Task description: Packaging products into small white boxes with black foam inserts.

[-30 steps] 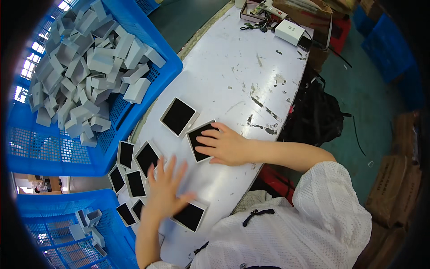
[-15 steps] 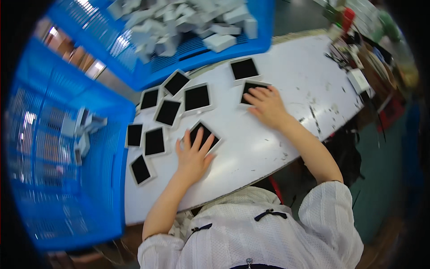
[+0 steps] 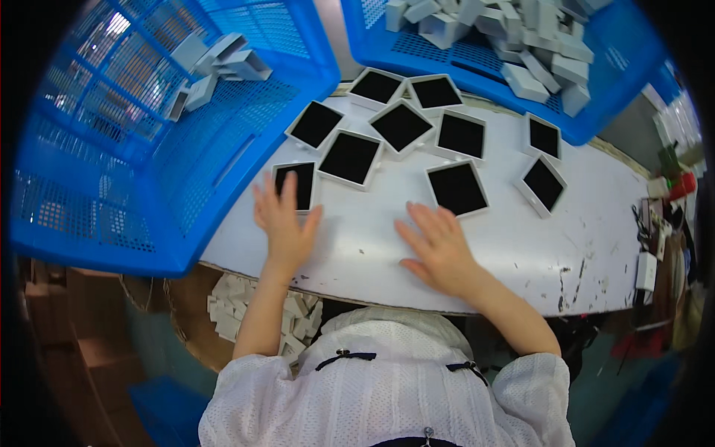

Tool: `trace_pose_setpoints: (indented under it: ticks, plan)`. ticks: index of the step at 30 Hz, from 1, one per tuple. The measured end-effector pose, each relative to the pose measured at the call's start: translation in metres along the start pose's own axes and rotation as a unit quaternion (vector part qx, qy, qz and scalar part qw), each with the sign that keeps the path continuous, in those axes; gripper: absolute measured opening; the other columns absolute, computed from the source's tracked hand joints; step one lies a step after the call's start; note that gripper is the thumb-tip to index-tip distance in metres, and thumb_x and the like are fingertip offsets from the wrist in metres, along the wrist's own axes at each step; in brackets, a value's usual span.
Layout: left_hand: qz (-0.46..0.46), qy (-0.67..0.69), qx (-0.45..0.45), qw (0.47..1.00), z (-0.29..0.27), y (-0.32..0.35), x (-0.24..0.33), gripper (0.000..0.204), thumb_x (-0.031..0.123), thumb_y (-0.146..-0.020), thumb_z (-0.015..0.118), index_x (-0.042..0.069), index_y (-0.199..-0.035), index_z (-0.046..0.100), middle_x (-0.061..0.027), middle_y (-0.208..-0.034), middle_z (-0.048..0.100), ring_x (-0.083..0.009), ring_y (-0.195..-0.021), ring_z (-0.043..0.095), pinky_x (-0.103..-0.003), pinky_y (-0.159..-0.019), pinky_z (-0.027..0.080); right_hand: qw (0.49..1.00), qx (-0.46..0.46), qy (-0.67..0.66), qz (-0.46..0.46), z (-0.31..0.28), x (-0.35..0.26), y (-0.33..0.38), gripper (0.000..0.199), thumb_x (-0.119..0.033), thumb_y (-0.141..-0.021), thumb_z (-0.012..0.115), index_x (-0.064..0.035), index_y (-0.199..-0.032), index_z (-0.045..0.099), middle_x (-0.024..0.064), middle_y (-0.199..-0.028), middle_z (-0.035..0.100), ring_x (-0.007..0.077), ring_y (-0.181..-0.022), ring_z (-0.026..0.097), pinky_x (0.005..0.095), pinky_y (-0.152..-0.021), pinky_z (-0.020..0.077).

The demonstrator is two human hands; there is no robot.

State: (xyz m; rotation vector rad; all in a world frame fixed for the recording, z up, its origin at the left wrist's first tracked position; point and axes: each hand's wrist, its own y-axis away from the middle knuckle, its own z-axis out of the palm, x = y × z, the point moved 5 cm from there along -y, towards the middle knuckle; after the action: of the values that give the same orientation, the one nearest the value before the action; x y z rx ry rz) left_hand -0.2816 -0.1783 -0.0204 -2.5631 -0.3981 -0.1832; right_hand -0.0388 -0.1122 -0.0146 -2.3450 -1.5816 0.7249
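Note:
Several shallow white square box trays with black inner pads lie on the white table. My left hand [image 3: 285, 231] is open, its fingers spread over the lower part of the leftmost box tray [image 3: 304, 190]. Those fingertips are slightly blurred, and I cannot tell whether they touch it. Over bare table in the middle, my right hand [image 3: 443, 253] is also open, fingers stretched out and holding nothing. Just beyond its fingertips lies another box tray [image 3: 457, 188]. More trays sit behind, among them a large one [image 3: 351, 158] and a tilted one [image 3: 543, 185] farther right.
A blue plastic crate [image 3: 253, 160] with a few white boxes stands at the left. Another blue crate [image 3: 462, 71], heaped with white boxes, is at the back right. Below the table's front edge, a carton [image 3: 195, 316] holds white pieces. Tools and cables [image 3: 655, 223] crowd the right end.
The view has swung left. My left hand has left the middle tray for the leftmost one. My right hand has come off a right-hand tray toward the table's middle.

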Motion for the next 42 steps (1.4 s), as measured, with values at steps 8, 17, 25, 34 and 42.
trace_pose_setpoints:
  ticks: [8,17,25,34,42]
  plan:
    - [-0.025,0.213,-0.119,0.970,0.026,0.028,0.007,0.073,0.033,-0.085,0.056,0.002,-0.142,0.023,-0.0315,-0.144,0.019,-0.0396,-0.132,0.026,-0.049,-0.105,0.017,0.999,-0.021,-0.039,-0.016,0.055,-0.008,-0.083,0.075,-0.036,-0.068,0.073,-0.0102,-0.132,0.044,0.0219,-0.139,0.034,0.0381,-0.127,0.032,0.0530,-0.101,0.0252]
    - [-0.021,0.236,0.039,0.971,0.010,-0.093,-0.131,0.043,0.015,-0.079,0.065,-0.001,-0.117,0.051,-0.0195,-0.116,0.053,-0.0337,-0.108,0.052,-0.039,-0.094,0.039,0.998,0.038,0.046,0.033,0.035,0.041,-0.066,0.030,-0.016,-0.072,0.069,-0.0106,-0.101,0.063,0.0159,-0.123,0.052,0.0310,-0.115,0.048,0.0496,-0.099,0.0282]
    - [-0.141,-0.018,-0.008,0.990,0.039,-0.203,-0.311,0.066,0.031,-0.073,0.073,0.005,-0.126,0.045,-0.0197,-0.131,0.043,-0.0339,-0.121,0.041,-0.044,-0.098,0.037,0.996,-0.034,0.030,0.074,0.051,0.038,-0.059,0.043,-0.018,-0.071,0.069,-0.0047,-0.110,0.055,0.0226,-0.131,0.044,0.0350,-0.121,0.043,0.0540,-0.101,0.0167]
    - [-0.192,-0.174,0.058,0.964,-0.001,-0.273,-0.514,0.078,0.036,-0.070,0.074,0.009,-0.134,0.039,-0.0234,-0.135,0.040,-0.0393,-0.124,0.039,-0.046,-0.099,0.038,0.987,-0.125,0.083,0.064,0.055,0.036,-0.061,0.040,-0.026,-0.073,0.064,-0.0063,-0.107,0.057,0.0254,-0.133,0.039,0.0375,-0.125,0.034,0.0551,-0.102,0.0107]
    - [-0.195,-0.169,0.118,0.959,0.037,-0.251,-0.439,0.017,0.015,-0.087,0.051,0.004,-0.099,0.054,-0.0217,-0.084,0.063,-0.0393,-0.073,0.063,-0.046,-0.061,0.049,0.977,-0.171,0.120,0.047,0.055,0.041,-0.051,0.044,-0.026,-0.073,0.062,-0.0061,-0.111,0.053,0.0287,-0.132,0.037,0.0406,-0.125,0.033,0.0580,-0.103,0.0075]
